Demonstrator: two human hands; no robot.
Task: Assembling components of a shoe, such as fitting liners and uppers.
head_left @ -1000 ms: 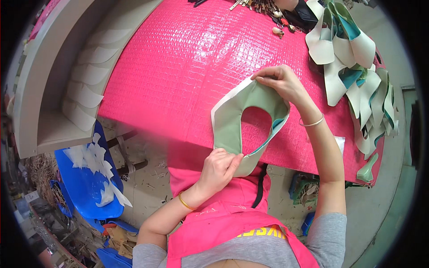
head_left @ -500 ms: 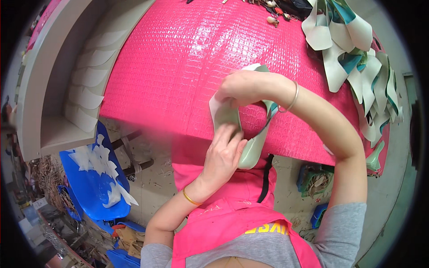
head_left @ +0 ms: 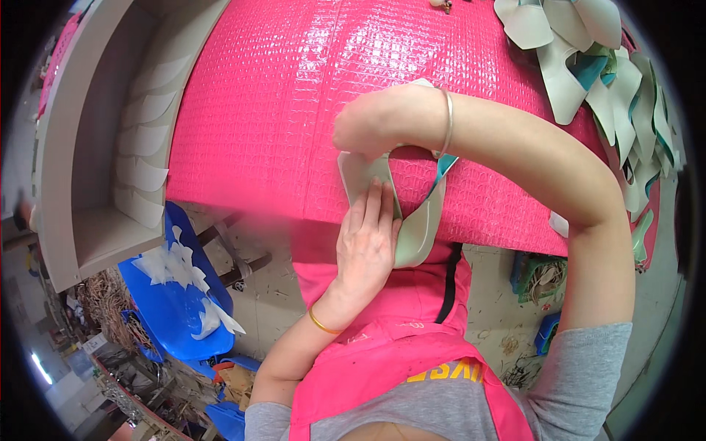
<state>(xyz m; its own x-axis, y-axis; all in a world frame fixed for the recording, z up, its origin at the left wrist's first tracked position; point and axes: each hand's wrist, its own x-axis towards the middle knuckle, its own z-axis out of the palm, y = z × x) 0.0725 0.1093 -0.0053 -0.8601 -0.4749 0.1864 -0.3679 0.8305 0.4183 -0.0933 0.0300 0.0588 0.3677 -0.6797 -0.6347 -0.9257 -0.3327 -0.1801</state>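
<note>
The right hand is bent at the wrist, so its fingers are hidden behind the wrist and forearm; whether they grip the pale green shoe upper piece cannot be told. The forearm also covers the upper part of that piece. The left hand lies flat over its left arm, hiding the surface beneath. The pile of cut pieces runs off the top edge. A blurred patch smears the tabletop edge.

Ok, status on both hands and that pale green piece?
Left hand flat on pale green piece. Right hand pressing its top edge. Pink table around it bare.
</note>
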